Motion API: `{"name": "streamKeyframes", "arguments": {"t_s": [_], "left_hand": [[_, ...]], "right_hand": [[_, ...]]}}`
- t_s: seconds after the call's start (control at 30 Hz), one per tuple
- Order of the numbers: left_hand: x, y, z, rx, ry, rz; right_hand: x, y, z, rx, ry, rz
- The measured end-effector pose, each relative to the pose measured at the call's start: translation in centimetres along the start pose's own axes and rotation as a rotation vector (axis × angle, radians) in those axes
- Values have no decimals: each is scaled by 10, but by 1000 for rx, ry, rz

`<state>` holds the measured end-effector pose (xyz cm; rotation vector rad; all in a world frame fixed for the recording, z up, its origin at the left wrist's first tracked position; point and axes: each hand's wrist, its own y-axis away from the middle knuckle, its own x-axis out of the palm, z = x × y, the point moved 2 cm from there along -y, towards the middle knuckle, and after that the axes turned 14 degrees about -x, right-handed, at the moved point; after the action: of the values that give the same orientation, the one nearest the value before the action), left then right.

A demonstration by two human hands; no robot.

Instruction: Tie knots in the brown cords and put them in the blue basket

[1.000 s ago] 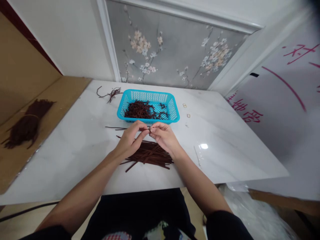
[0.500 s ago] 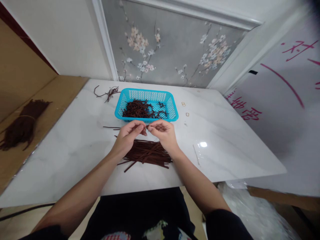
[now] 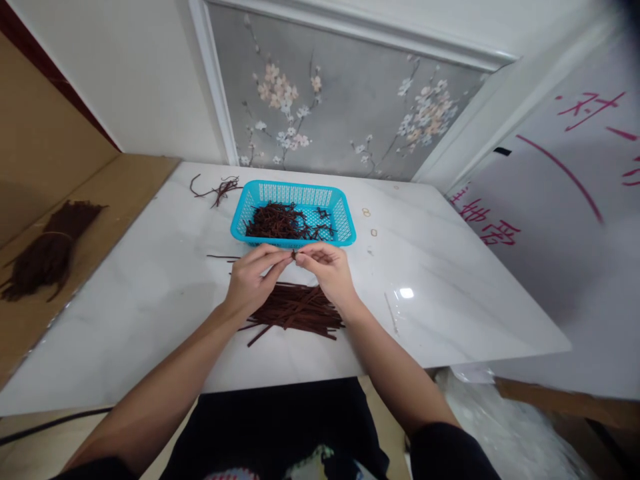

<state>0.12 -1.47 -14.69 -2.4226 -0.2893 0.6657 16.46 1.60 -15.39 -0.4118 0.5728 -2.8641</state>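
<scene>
The person wears a black top (image 3: pixel 280 420) with short black sleeves (image 3: pixel 453 450). Beyond the tabletop's (image 3: pixel 470 300) near edge, its front shows a reddish patch (image 3: pixel 233 475) and a larger pale, mottled patch (image 3: pixel 320 461). Forearms (image 3: pixel 193 353), left hand (image 3: pixel 253 277) and right hand (image 3: pixel 330 272) are bare.

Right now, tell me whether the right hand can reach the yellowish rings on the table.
Likely yes: the yellowish rings lie beyond and to the right of the right hand, beside the blue basket, with nothing sizeable between. That hand seems busy pinching a dark strip, though.
</scene>
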Motion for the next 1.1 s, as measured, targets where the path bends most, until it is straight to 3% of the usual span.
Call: {"name": "streamKeyframes", "arguments": {"t_s": [0.13, 0.27, 0.53, 0.73, 0.87, 1.1], "left_hand": [[1, 2, 2, 50, -65, -9], [4, 4, 6, 12, -167, 22], [5, 3, 3, -119, -177, -7], [9, 5, 4, -223, -96, 1], [10, 4, 5, -271, -56, 4], [8, 2, 4, -448, 120, 81]], "right_hand": [[0, -1, 3, 16, 8, 64], [-1, 0, 2, -13, 95, 100], [0, 3, 3, -231, 442, 42], [4, 6, 0, 33, 197, -3], [3, 6, 0, 0, 222, -59], [3, 7, -1, -54, 311, 9]]}}
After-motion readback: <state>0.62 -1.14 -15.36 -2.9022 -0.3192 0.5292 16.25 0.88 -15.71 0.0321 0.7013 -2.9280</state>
